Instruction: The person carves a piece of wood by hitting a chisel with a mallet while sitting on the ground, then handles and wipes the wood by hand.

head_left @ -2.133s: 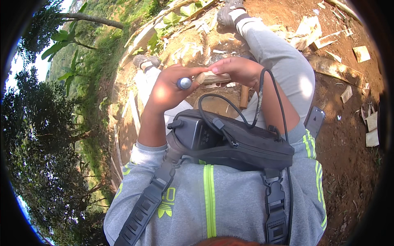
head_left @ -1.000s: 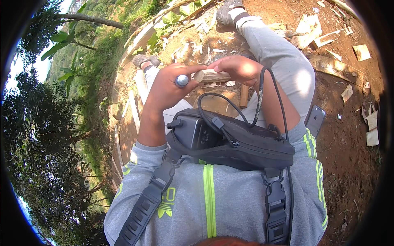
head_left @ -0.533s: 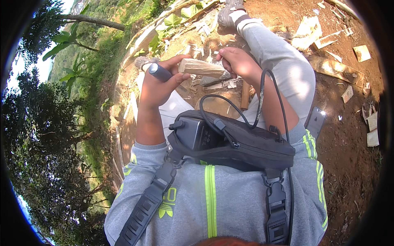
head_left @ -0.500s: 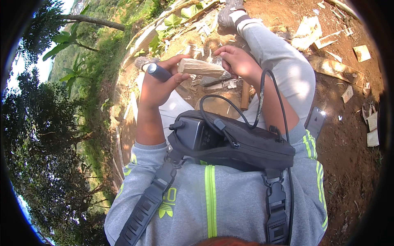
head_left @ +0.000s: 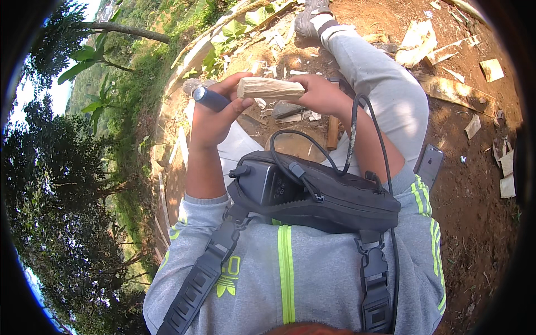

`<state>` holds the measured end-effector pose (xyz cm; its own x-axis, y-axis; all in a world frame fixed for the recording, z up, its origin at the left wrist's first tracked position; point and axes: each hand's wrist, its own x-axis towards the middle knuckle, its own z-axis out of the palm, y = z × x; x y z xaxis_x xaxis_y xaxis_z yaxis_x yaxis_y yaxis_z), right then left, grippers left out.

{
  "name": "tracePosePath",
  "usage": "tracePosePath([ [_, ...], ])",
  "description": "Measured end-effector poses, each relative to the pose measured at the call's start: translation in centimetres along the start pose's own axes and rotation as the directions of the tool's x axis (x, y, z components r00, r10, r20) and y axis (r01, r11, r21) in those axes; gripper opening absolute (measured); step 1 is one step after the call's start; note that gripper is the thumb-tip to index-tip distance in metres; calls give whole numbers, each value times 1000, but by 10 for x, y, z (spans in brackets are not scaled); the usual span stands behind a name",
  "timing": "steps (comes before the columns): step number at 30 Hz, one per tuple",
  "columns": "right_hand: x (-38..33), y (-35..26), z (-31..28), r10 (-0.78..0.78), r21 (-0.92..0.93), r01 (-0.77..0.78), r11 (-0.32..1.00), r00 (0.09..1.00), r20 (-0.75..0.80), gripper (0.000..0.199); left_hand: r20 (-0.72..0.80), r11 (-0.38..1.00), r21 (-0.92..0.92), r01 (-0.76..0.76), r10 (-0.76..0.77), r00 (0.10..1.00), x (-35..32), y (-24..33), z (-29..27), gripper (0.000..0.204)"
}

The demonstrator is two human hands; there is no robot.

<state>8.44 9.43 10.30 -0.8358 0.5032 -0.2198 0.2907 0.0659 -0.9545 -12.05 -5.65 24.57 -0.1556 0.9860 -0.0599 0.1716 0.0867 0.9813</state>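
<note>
A pale, split piece of wood point(head_left: 272, 88) lies level between my two hands above my lap. My right hand point(head_left: 324, 96) is closed round its right end. My left hand point(head_left: 215, 120) is closed round a dark blue cylinder point(head_left: 211, 99), which looks like a tool handle; whatever joins its other end is hidden by the hand. The fingertips and thumb of that same hand are close to the wood's left end, and I cannot tell whether they press on it. Under the wood, a grey stone point(head_left: 286, 109) rests on the ground among chips.
A brown wooden handle point(head_left: 333, 132) stands out between my legs beside a flat wooden surface point(head_left: 298, 144). My black bag point(head_left: 318, 195) with its looping cable point(head_left: 357, 125) sits at my waist. At right are a phone point(head_left: 430, 163), a plank point(head_left: 458, 94) and several wood scraps.
My right hand has moved from loosely curled fingers at the wood's right end to a grip round it. The wood has shifted slightly left and up, and the blue cylinder slightly left.
</note>
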Motion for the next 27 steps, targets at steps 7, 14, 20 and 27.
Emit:
tracePosePath([
  [7, -11, -18, 55, -310, 227, 277, 934, 942, 125, 60, -76, 1000, 28, 4, -2, 997, 18, -18, 9, 54],
  [14, -12, -32, 43, -290, 106, 281, 954, 953, 85, 35, -127, 998, -48, 33, -38, 991, 24, -28, 24, 57],
  [20, -14, -27, 27, -249, 113, 231, 967, 949, 194, 37, -302, 968, -234, -92, 18, 953, 33, -41, 16, 55],
  [27, -10, -21, 24, -47, 63, 37, 997, 985, 164, 32, -334, 838, -473, -273, 116, 935, 41, -26, -13, 48],
])
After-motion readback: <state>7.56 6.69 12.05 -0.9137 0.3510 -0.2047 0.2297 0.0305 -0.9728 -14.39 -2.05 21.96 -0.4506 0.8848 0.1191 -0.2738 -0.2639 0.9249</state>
